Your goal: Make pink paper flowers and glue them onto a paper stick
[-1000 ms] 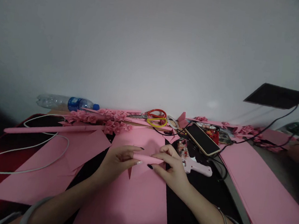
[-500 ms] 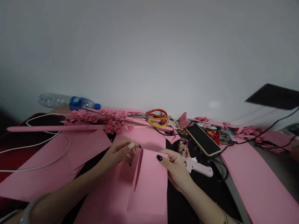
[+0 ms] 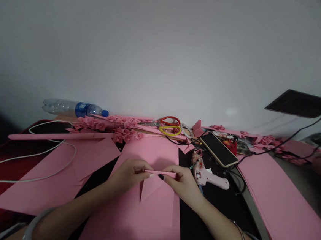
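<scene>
At lower ctr of frame, the person's L hand (image 3: 130, 176) and R hand (image 3: 186, 183) pinch opp. ends of the folded paper (image 3: 155, 187), its long top edge running L–R btwn them, neither hand nearer, w/ a larger pink sheet (image 3: 120, 226) beneath.

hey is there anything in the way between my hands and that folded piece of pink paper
Nothing visible: the left hand and right hand both already grip the folded pink paper at its upper edge. The glue gun lies off to the right, not between them.
</scene>
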`<act>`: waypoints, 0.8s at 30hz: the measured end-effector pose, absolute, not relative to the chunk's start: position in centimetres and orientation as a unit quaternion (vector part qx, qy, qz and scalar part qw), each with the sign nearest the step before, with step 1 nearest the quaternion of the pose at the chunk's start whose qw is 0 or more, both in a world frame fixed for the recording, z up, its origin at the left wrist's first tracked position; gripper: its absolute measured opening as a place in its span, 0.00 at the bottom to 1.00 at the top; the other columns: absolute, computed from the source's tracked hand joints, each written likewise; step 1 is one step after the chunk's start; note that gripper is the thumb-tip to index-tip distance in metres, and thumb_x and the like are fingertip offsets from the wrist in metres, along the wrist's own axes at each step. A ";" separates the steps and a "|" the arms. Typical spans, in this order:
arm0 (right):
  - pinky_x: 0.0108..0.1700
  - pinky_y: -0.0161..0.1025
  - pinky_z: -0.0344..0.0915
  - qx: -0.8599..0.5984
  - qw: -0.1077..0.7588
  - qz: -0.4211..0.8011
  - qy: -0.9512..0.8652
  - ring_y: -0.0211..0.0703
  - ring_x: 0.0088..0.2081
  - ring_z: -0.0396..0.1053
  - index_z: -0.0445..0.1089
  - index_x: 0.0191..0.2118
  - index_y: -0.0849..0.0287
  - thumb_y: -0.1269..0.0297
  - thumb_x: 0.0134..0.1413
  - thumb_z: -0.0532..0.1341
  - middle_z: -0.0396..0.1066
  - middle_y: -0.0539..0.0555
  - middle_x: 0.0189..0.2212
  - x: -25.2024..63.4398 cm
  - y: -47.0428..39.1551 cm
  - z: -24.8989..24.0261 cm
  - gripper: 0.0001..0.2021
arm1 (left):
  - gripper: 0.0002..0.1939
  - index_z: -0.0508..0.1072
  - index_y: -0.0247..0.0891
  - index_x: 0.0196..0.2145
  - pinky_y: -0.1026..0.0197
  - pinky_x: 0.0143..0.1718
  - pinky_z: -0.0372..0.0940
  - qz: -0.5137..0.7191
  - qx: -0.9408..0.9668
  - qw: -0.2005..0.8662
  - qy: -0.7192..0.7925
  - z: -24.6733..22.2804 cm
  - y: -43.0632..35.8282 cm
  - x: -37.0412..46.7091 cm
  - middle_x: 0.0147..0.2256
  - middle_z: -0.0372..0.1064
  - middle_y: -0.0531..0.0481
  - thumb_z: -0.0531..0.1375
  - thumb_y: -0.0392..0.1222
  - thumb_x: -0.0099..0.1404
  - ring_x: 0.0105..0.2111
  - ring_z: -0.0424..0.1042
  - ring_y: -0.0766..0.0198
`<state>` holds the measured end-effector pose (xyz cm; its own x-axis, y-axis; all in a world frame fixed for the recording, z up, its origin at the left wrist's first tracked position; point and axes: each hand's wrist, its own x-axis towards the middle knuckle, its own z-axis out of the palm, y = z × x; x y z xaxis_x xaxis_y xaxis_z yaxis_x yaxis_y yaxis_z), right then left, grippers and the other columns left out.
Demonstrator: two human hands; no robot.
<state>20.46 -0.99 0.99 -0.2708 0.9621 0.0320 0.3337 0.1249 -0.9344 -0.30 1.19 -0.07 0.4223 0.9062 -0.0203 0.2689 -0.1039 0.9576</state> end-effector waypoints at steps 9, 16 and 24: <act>0.22 0.33 0.48 -0.488 0.335 0.409 -0.695 0.33 0.19 0.52 0.72 0.24 0.59 0.60 0.56 0.60 0.60 0.47 0.16 20.3 -1.4 0.7 0.13 | 0.10 0.77 0.37 0.28 0.66 0.28 0.57 0.293 0.716 0.477 0.418 0.4 0.5 0.4 0.24 0.71 0.52 0.58 0.42 0.62 0.26 0.67 0.64; 0.21 0.32 0.45 -0.493 0.333 0.412 -0.690 0.32 0.19 0.49 0.71 0.25 0.60 0.62 0.56 0.59 0.58 0.46 0.17 20.2 -1.5 0.8 0.11 | 0.11 0.77 0.36 0.27 0.65 0.29 0.58 0.284 0.712 0.494 0.411 0.9 0.8 0.2 0.26 0.72 0.51 0.57 0.42 0.62 0.28 0.68 0.63; 0.23 0.33 0.49 -0.512 0.398 0.417 -0.637 0.33 0.21 0.52 0.68 0.23 0.61 0.59 0.53 0.61 0.60 0.47 0.18 21.3 -0.5 1.5 0.13 | 0.12 0.75 0.35 0.27 0.62 0.35 0.66 0.342 0.657 0.506 0.442 0.6 2.2 -1.7 0.28 0.73 0.48 0.59 0.45 0.63 0.31 0.71 0.62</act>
